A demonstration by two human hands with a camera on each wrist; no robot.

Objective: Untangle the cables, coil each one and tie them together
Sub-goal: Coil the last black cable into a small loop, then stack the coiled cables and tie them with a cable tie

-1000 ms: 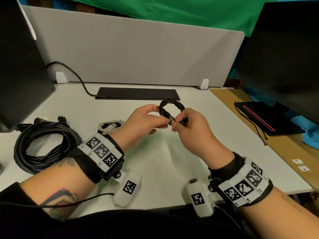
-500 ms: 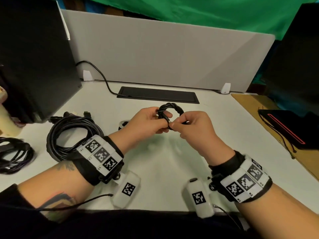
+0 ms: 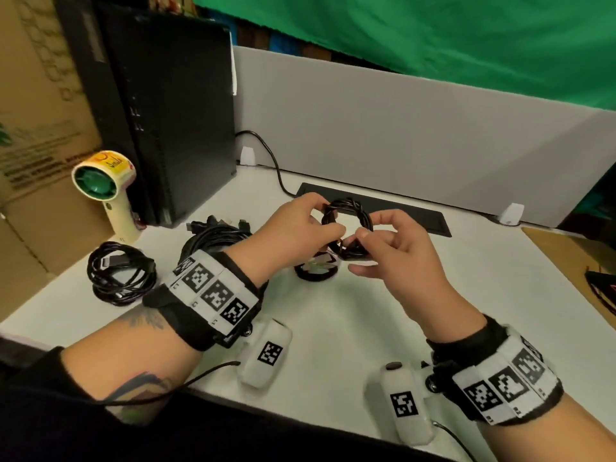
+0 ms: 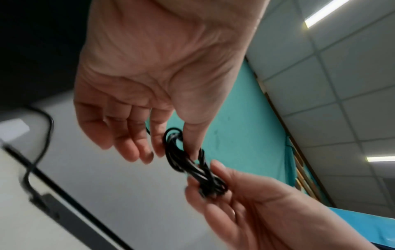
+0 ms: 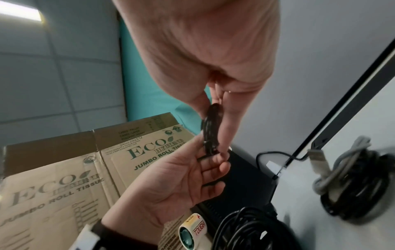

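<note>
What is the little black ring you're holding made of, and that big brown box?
The black cable coil looks like rubbery plastic over wire: it bends in loops and shines slightly. The brown box looks like dull cardboard, with folded flaps and printed letters.

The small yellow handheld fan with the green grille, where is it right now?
Head view, far left: the small yellow handheld fan stands on the white desk, between cardboard boxes and black computer tower.
</note>
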